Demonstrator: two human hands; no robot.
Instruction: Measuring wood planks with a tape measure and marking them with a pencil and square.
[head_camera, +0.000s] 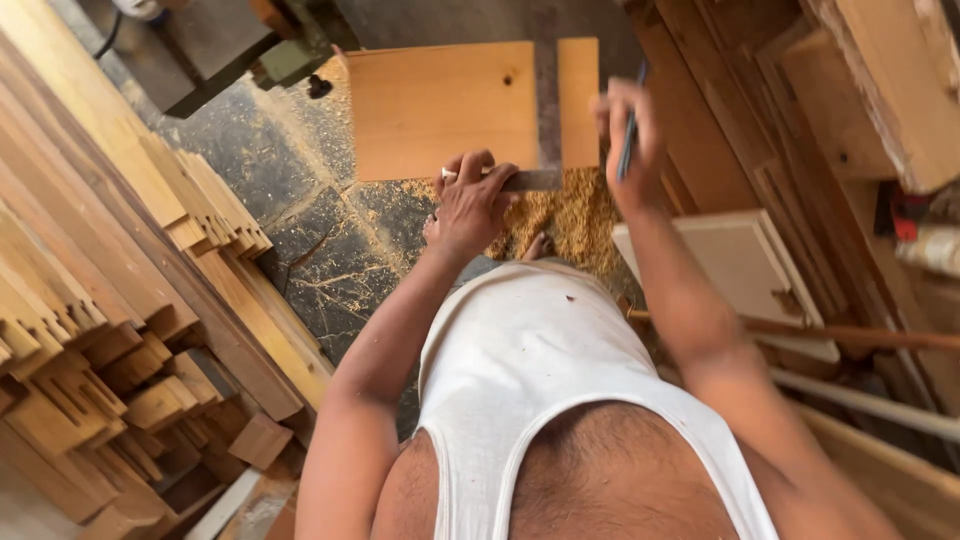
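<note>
A flat wooden board (440, 105) lies on the floor ahead of me. A metal try square (546, 120) rests across it, its blade running up the board and its stock along the near edge. My left hand (470, 205) presses down on the square's stock at the board's near edge. My right hand (628, 140) is closed around a dark pencil (629, 135), held just right of the board's right edge. Sawdust (570, 215) covers the floor under the board's near edge.
Stacked timber strips and notched wooden pieces (120, 300) fill the left side. More boards and planks (800, 120) lean at the right, with a pale panel (745, 265) and a long wooden rod (850, 335). A dark marble-patterned floor (320, 260) shows between them.
</note>
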